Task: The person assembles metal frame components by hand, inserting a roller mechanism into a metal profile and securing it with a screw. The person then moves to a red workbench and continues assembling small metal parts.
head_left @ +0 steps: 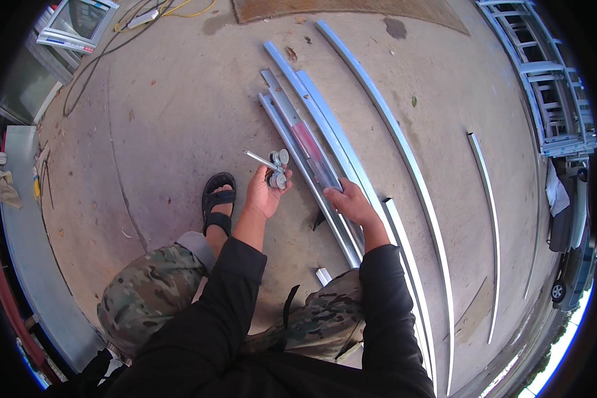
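Observation:
In my left hand (264, 194) is a metal roller trolley (278, 164) with several round wheels and a long bolt that sticks out to the left. My fingers curl under its wheels, above the bare concrete beside my sandalled foot. To the right, my right hand (351, 201) grips a grey metal channel (282, 103), thumb on top and fingers partly hidden. A reddish strip (306, 142) shows along this channel. Close by on its left runs a shiny metal rail (298, 159), and on its right a wider silver profile (331, 142).
Long silver bars (404, 149) lie on the concrete to the right, with a thinner bar (487, 192) farther off. Metal frames (534, 73) stand at the far right. Cables (99, 56) and a window frame (79, 26) are at the far left; a grey beam (30, 219) runs along the left.

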A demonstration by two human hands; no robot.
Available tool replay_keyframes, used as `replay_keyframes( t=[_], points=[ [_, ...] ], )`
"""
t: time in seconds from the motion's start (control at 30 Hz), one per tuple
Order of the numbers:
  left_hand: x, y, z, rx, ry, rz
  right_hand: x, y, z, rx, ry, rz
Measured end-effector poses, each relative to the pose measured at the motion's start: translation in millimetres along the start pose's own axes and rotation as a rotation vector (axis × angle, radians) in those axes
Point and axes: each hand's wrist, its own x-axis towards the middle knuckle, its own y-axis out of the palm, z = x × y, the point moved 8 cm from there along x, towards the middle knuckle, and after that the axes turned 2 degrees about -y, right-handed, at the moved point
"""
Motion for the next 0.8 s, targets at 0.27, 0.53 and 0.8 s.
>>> replay_keyframes(
  t=[0.27,0.53,0.8],
  points=[
    [5.7,-44.4,2.8,-0.244,0.043,0.007,3.3,0.6,-6.2,0.042,0.003,-0.007],
    [23.5,-105.0,-8.0,0.297,0.214,-0.316,7.2,1.8,-10.5,0.032,0.031,-0.030],
    [4.7,-100.5,-47.5,1.311,0.710,-0.790,6.3,3.5,-10.3,-0.005,-0.018,-0.048]
  ],
)
